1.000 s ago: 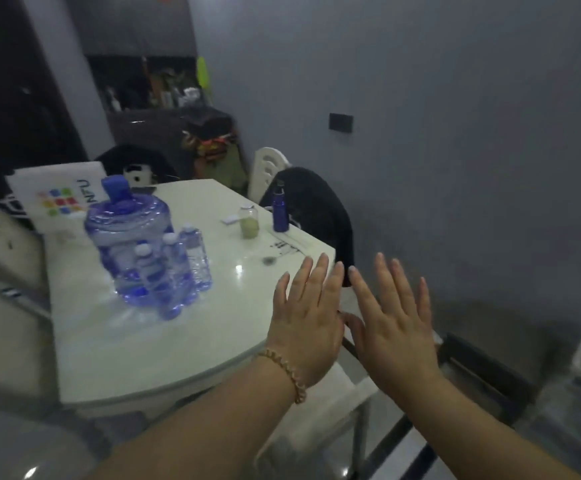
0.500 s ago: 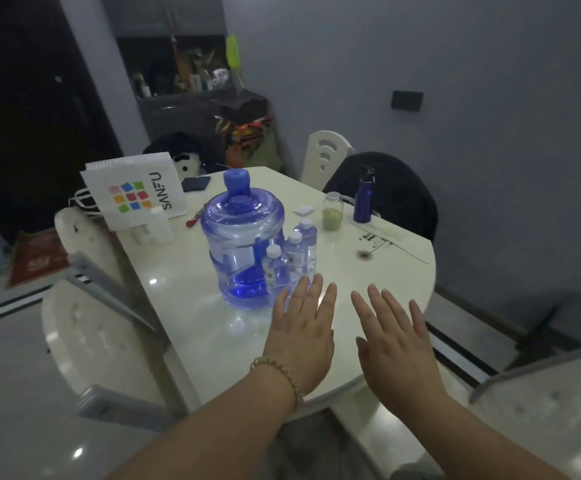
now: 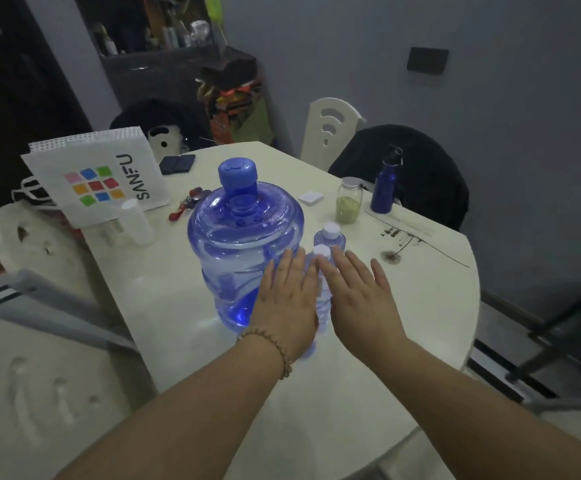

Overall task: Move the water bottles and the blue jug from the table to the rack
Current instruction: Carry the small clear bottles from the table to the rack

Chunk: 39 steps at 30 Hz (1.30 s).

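Observation:
A blue jug (image 3: 239,237) with a blue cap stands upright near the middle of the white table (image 3: 403,323). Small clear water bottles with white caps stand just right of it: one (image 3: 330,237) behind, another (image 3: 323,258) in front, mostly hidden between my hands. My left hand (image 3: 287,299) is flat, fingers apart, in front of the jug's lower right side. My right hand (image 3: 360,296) is flat and open just right of the bottles. Neither hand holds anything. The rack is out of view.
A dark blue metal flask (image 3: 384,185), a glass jar of green powder (image 3: 349,200), a white bag with coloured squares (image 3: 98,178), a white cup (image 3: 136,220), keys (image 3: 187,204) and a dark wallet (image 3: 177,164) share the table. White chairs (image 3: 327,129) stand around it.
The view swung left and closer to the table. Both open hands moved forward from the table's edge to the bottles beside the jug.

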Available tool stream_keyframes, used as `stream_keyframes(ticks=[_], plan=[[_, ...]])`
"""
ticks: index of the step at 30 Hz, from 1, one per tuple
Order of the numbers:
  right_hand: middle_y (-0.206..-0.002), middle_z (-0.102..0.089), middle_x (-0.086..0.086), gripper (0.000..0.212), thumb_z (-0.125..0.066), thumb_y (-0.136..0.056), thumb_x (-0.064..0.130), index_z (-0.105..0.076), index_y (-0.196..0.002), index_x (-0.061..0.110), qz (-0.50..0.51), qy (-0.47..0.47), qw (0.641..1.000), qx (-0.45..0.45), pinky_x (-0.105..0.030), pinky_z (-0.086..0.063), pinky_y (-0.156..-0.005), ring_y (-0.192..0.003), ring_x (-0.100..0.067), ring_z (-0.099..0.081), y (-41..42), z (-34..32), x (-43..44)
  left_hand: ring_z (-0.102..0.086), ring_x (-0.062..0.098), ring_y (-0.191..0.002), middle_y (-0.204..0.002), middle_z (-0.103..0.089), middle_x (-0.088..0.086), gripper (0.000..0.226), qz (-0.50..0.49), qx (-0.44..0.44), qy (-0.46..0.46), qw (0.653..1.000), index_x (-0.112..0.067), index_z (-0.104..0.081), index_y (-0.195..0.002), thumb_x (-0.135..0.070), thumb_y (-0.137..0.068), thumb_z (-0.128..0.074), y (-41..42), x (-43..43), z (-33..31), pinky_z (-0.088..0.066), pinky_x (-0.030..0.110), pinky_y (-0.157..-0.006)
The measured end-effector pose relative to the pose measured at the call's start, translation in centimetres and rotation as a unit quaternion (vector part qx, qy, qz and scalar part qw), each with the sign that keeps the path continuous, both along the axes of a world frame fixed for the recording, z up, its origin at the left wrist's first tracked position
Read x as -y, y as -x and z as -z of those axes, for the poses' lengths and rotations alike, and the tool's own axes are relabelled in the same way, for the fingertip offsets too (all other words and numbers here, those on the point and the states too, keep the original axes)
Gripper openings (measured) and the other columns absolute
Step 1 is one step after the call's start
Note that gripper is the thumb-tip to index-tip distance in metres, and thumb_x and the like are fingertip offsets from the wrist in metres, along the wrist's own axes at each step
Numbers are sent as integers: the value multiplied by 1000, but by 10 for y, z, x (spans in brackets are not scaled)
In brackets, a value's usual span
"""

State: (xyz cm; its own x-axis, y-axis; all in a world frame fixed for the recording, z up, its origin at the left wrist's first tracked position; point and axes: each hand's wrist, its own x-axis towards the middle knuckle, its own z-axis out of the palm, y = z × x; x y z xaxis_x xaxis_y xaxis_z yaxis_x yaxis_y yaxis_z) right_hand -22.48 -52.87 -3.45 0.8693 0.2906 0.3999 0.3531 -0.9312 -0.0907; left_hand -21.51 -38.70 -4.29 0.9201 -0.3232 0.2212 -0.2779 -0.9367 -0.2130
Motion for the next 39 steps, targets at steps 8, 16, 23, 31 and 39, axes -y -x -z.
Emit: stream_keyframes(ticks=[8, 16, 23, 31, 39], plan=[[-157, -13, -13, 85, -64, -82, 13, -15, -150, 22, 24, 37, 996, -83, -41, -26, -110, -141, -31, -18, -51, 26, -25, -39, 35, -126, -127, -54, 17, 61, 156, 64, 27, 985, -17, -57, -121, -48, -71, -71, -19, -36, 21, -21, 51, -110], [-110, -59, -20, 68, -88, -50, 5, -61, -113, 6, 101, 86, 989, -63, -39, -55, -63, -94, -37, -57, 12, 15, -88, -57, 25, -76, -96, -60, 14, 39, 300, -17, 22, 954, -10, -62, -108, -23, -74, -76, -2, -112, 20, -56, 38, -71], [-115, -61, -18, 50, -78, -57, -3, -62, -104, 5, 195, 111, 968, -110, -36, -50, -51, -85, -38, -60, 73, 48, -121, -51, 39, -106, -151, -19, 22, 40, 272, -121, -52, 953, -9, -40, -130, -9, -91, -48, 17, -152, 44, -52, 41, -76], [-106, -62, -14, 58, -81, -48, 7, -64, -104, 9, 266, 100, 952, -113, -35, -47, -51, -88, -35, -58, 119, 108, -156, -43, 35, -109, -140, -27, 20, 63, 157, -213, -31, 964, -18, -2, -148, -10, -94, -34, 53, -149, 94, -49, 37, -77], [-98, -61, -13, 35, -70, -53, 1, -64, -87, 7, 298, 13, 949, -100, -38, -47, -59, -87, -36, -57, 139, 146, -170, -46, 29, -95, -133, -28, 16, 73, 121, -263, 19, 957, -28, -1, -146, -22, -90, -46, 64, -129, 115, -45, 36, -74]])
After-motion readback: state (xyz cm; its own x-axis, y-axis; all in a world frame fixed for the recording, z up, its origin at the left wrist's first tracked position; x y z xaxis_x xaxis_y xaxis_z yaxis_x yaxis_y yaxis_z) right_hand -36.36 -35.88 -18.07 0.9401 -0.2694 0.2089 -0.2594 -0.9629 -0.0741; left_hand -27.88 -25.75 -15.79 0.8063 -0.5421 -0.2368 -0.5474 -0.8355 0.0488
